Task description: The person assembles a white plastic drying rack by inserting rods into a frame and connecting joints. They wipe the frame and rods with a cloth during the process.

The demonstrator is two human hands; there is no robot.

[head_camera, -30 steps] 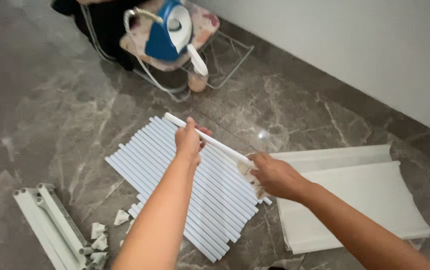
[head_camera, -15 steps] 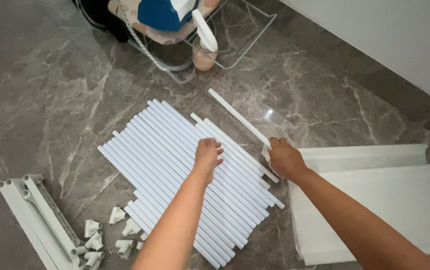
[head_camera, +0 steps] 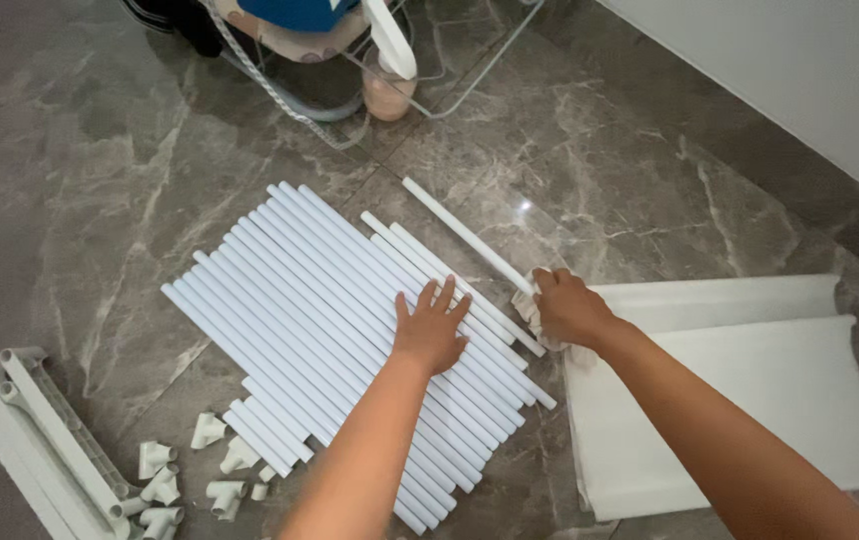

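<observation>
Soft, even indoor light. A small glare spot shines on the marble floor [head_camera: 523, 205], above the hands. Focus is sharp.

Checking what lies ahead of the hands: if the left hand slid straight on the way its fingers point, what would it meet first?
The left hand lies flat on the row of white tubes, fingers pointing up-right. Sliding on, it would probably cross those tubes, then meet the single white tube lying apart; depth is hard to judge.

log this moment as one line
left hand: flat on white tubes | right hand: cloth at lone tube end | floor: connectors
</observation>
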